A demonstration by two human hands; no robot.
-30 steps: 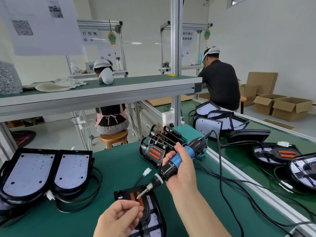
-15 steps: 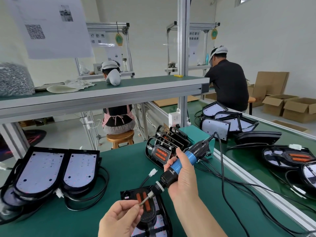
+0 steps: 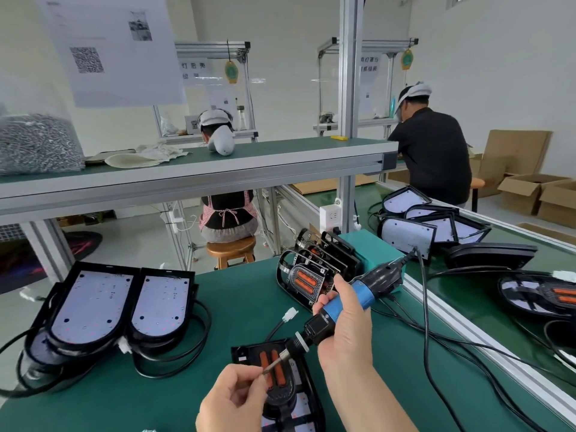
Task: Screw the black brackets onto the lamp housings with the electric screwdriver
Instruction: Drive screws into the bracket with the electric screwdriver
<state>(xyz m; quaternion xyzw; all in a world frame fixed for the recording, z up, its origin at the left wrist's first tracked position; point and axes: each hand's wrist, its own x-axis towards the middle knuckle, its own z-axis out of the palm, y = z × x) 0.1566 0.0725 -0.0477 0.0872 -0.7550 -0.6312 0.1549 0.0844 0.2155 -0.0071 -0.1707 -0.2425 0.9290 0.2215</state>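
Ideally the right hand (image 3: 346, 335), gripping the blue-and-black electric screwdriver (image 3: 358, 299), steadies it while the left hand (image 3: 233, 403) pinches its metal bit (image 3: 271, 365) (any screw is too small to see).

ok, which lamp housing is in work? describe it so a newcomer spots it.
Go to the near edge of the green bench. The lamp housing lies flat there under the screwdriver, which the right hand grips while the left hand pinches its tip. Unlike the white-faced pair at left and the row standing on edge behind, it lies alone with two orange strips up.
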